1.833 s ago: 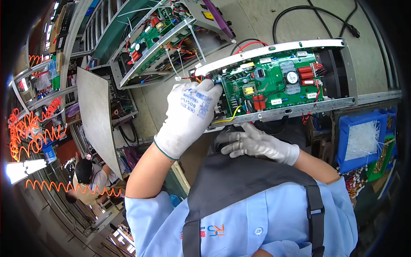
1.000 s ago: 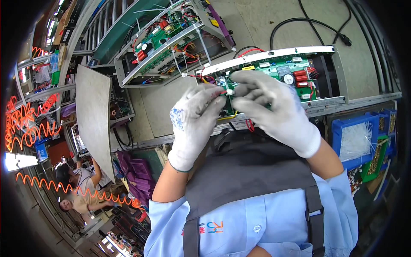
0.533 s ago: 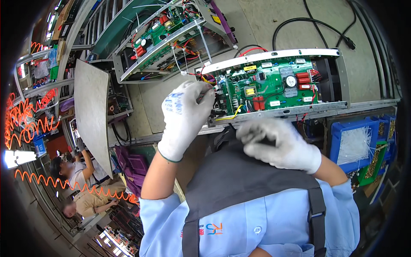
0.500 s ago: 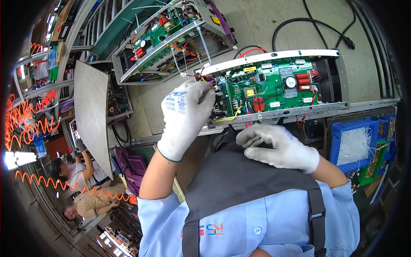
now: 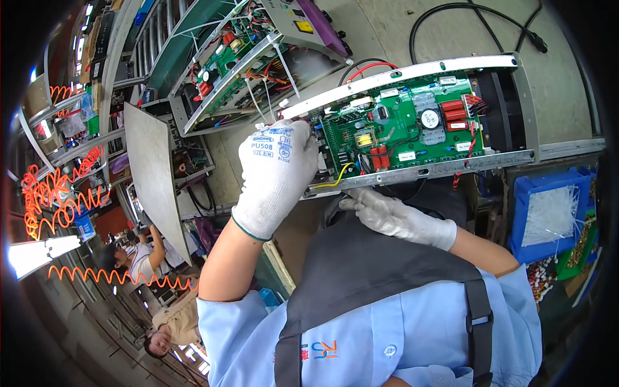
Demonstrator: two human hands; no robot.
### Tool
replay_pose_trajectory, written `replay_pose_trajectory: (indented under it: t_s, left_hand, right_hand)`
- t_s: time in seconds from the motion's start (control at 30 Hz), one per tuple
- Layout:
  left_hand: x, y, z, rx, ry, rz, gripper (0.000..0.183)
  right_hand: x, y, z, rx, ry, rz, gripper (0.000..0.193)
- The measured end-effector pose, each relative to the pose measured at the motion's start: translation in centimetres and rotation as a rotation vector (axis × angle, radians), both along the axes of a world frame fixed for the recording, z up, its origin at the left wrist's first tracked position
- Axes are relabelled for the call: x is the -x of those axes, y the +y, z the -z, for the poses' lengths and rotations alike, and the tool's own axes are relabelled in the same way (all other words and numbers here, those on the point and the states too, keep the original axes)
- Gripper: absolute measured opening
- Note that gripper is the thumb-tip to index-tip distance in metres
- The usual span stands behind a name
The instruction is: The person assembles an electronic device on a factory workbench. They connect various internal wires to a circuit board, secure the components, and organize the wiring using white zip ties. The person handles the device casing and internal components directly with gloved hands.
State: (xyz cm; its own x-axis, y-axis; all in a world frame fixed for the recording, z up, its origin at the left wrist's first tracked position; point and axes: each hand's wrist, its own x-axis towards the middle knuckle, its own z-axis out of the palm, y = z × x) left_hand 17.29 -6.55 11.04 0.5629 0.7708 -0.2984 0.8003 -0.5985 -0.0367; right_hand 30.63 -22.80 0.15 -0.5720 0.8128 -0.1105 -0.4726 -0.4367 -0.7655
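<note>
In front of me lies a long metal chassis (image 5: 422,172) with a green circuit board (image 5: 412,132) inside, carrying red parts and a round white-topped part. My left hand (image 5: 277,171), in a white knit glove, is at the chassis's left end among the wires. Its fingers are curled inward, and whatever they hold is hidden. A yellow wire (image 5: 332,184) runs beside it along the near rail. My right hand (image 5: 400,219), also gloved, is just below the near rail with fingers stretched toward the left; its fingertips reach the shadow under the chassis edge.
A second chassis with a similar board (image 5: 225,58) stands tilted at the far left. A black power cable (image 5: 445,8) loops over the bench. At right is a blue bin (image 5: 521,213) of white cable ties. A grey panel (image 5: 151,174) and two people are at left.
My right hand has moved left and up to the chassis's near rail, its fingers straightening from a loose curl. My left hand stays at the left end, turned slightly. The whole view has shifted.
</note>
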Motion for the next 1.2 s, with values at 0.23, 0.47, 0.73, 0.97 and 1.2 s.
replay_pose_trajectory:
  t_s: [0.23,0.47,0.73,0.97,1.2]
  left_hand:
    - [0.9,0.8,0.7,0.027,-0.128,0.058,0.016]
    - [-0.1,0.2,1.6,-0.098,0.034,0.054,0.017]
    - [4.2,-2.0,0.3,-0.205,-0.721,-0.174,0.019]
    - [4.0,-1.1,2.2,-0.178,-0.672,-0.373,0.035]
    - [6.2,-1.3,4.0,0.073,-0.959,-0.447,0.034]
  right_hand:
    - [1.0,-0.5,2.0,0.197,0.348,-0.014,0.096]
    - [1.3,-0.5,1.5,0.065,0.308,0.042,0.088]
    - [-1.5,0.4,-3.3,-0.078,-0.074,-0.058,0.052]
    - [-4.5,10.5,-11.2,-0.513,-0.727,0.612,0.029]
    - [0.6,19.6,-9.9,-0.766,-1.204,0.124,0.027]
